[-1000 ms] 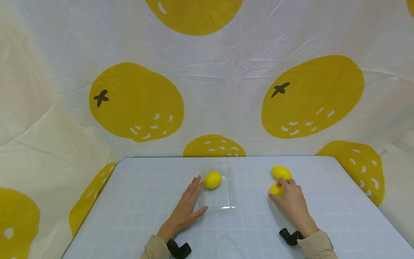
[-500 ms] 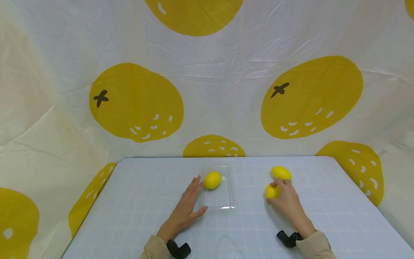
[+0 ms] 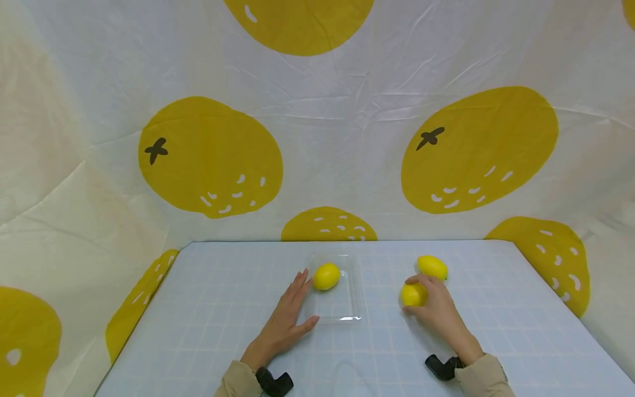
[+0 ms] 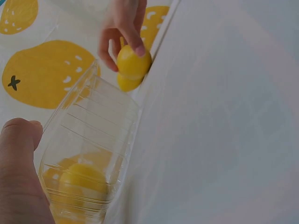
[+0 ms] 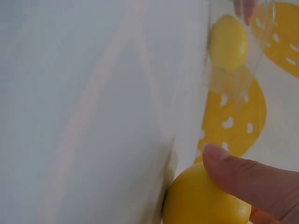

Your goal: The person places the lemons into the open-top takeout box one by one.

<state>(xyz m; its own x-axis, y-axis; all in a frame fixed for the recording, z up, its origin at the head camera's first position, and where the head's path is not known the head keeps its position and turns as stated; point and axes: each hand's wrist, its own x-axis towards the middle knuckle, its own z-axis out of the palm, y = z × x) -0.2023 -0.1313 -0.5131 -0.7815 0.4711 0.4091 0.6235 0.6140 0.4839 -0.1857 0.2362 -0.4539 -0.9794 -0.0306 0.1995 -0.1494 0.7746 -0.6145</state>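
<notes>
My right hand (image 3: 438,310) grips a yellow lemon (image 3: 413,295) between thumb and fingers, low over the table; whether it touches the cloth I cannot tell. Just behind that hand lies a second lemon (image 3: 432,267). A clear plastic container (image 3: 342,309) stands left of them, with another lemon (image 3: 326,276) inside near its back left; the left wrist view shows this lemon (image 4: 83,184) through the clear wall. Along the container's left side rests my left hand (image 3: 285,322), fingers extended and thumb (image 4: 21,172) spread near the front corner.
A pale blue checked cloth covers the table (image 3: 223,309). Behind it hangs a white curtain (image 3: 342,165) printed with large yellow fruit. A dark wrist camera (image 3: 274,383) is strapped to the left wrist, and another camera (image 3: 443,368) to the right.
The right hand has moved a little to the left with its lemon, away from the lemon behind it. My left hand and the container have stayed in place.
</notes>
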